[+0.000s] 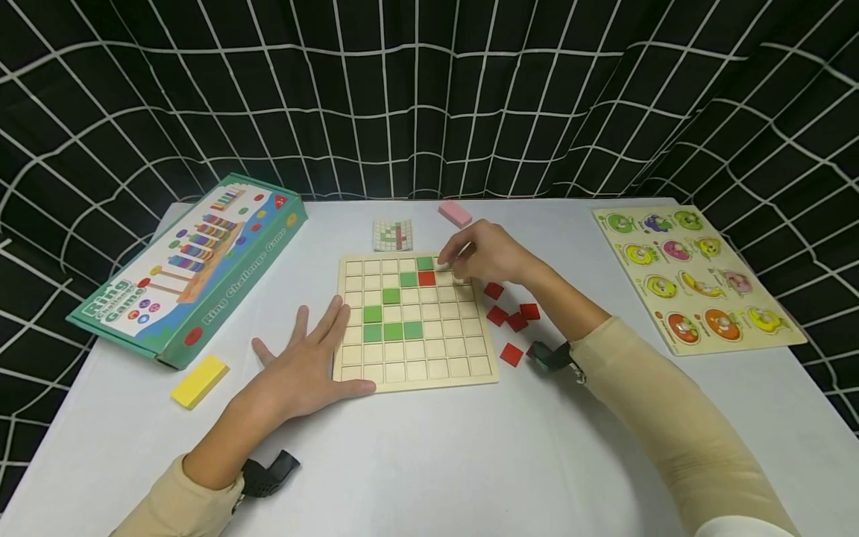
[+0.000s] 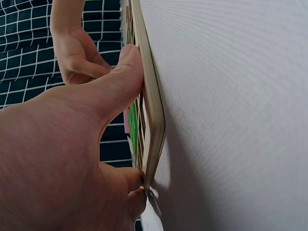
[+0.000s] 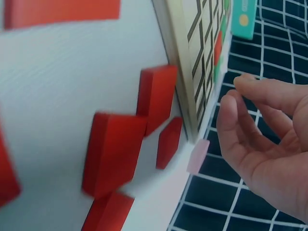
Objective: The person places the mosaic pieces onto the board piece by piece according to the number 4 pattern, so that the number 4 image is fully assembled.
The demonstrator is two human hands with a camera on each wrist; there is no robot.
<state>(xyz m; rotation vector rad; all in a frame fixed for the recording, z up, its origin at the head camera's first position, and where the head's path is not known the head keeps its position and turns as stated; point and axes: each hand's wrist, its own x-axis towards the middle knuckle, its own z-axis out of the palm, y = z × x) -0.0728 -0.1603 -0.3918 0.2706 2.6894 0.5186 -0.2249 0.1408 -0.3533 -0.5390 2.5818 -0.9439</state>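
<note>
Taking the wooden grid board point(image 1: 452, 367) as the clock's centre, the Ring Challenge Game box point(image 1: 184, 265) lies toward ten o'clock, the yellow block point(image 1: 200, 382) between eight and nine. The left hand point(image 1: 305, 373), fingers spread, touches the board's left side, thumb on its near edge. Seven green tiles point(image 1: 392, 331) and one red sit in the grid; the pattern card point(image 1: 385, 236) is at twelve, the pink block point(image 1: 455, 214) nearer one. The right hand point(image 1: 493, 253) hovers between one and two, thumb and fingertip close together; whether they pinch anything, I cannot tell. Loose red tiles point(image 1: 517, 321) lie around three, the fruit puzzle point(image 1: 698, 282) beyond.
</note>
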